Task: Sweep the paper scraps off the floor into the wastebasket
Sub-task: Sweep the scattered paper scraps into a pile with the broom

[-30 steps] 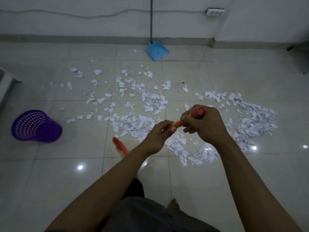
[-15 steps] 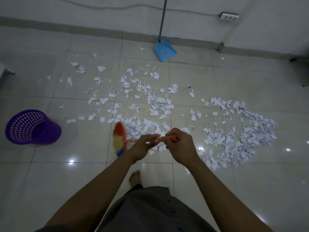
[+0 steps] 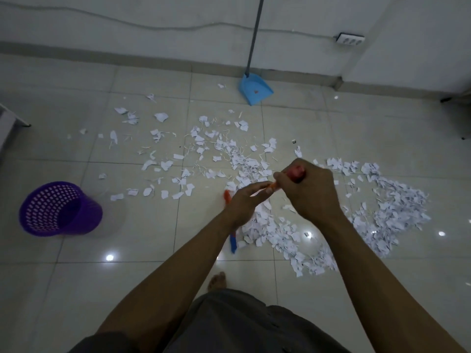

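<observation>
White paper scraps (image 3: 270,225) lie spread over the tiled floor, thick on the right and thin toward the left. I hold a broom with an orange handle: my right hand (image 3: 309,193) grips its red top end, and my left hand (image 3: 246,202) grips the handle lower down. The broom's orange and blue head (image 3: 232,240) shows below my left wrist, at the left edge of the dense pile; my arm hides most of it. The purple perforated wastebasket (image 3: 60,208) stands on the floor at the far left, apart from the scraps.
A blue dustpan (image 3: 254,91) with a long grey handle leans against the far wall. A power strip (image 3: 349,40) and a cable run along that wall. My bare foot (image 3: 217,280) stands on the tiles below the pile. A grey object's edge (image 3: 7,123) shows at far left.
The broom head has swung from the left side back toward me, under my left arm. Both hands rose and shifted right. The scraps near my feet are pushed into a denser pile.
</observation>
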